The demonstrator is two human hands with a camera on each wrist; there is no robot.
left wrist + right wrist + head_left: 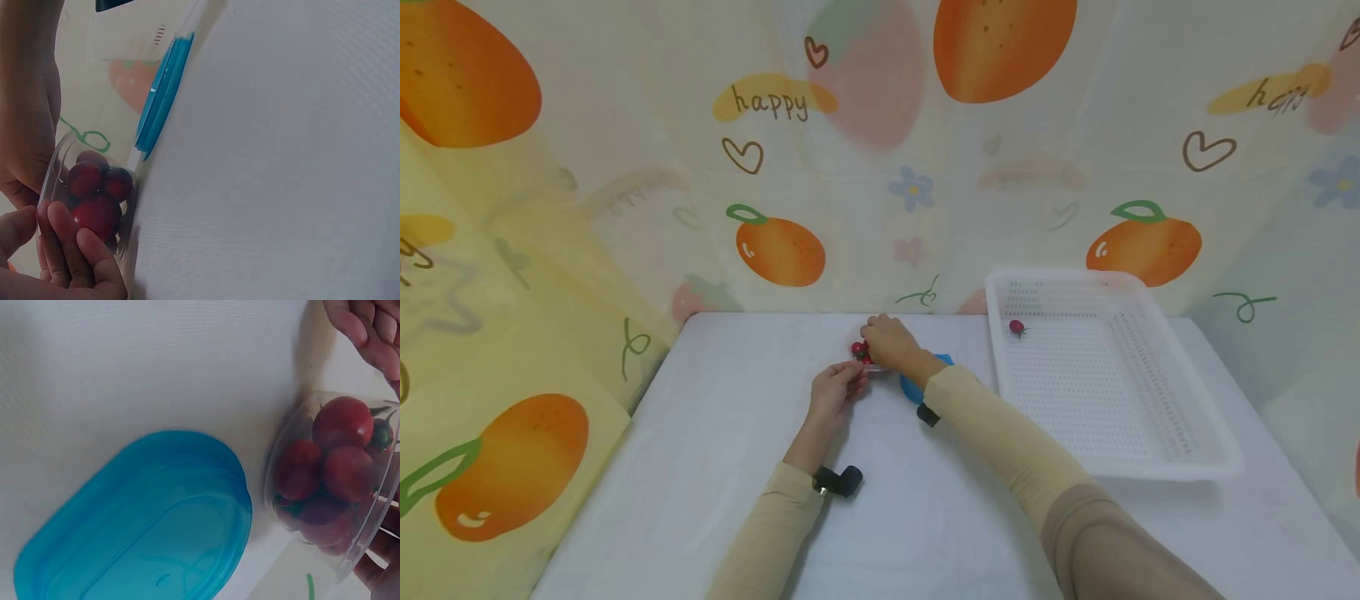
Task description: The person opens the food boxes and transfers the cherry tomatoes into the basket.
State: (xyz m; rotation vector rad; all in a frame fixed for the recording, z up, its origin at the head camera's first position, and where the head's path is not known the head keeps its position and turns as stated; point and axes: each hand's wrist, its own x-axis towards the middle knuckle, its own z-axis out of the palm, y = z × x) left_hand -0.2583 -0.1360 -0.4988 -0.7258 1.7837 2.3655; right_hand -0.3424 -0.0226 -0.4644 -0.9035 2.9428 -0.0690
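Clear plastic tub (331,481) of cherry tomatoes (340,422) mid-table, left hand (833,392) gripping its wall, right hand (891,343) over its rim, fingers' curl unclear, blue lid (140,522) at four o'clock, white basket (1150,467) well apart at three o'clock, bare tabletop (715,433) toward nine o'clock.

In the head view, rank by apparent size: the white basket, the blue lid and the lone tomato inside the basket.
1. white basket
2. blue lid, mostly hidden behind the right arm, so its rank is less sure
3. lone tomato

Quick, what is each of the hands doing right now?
Left hand: fingers curled against the clear container of cherry tomatoes, holding it.
Right hand: over the container; its grip cannot be told.
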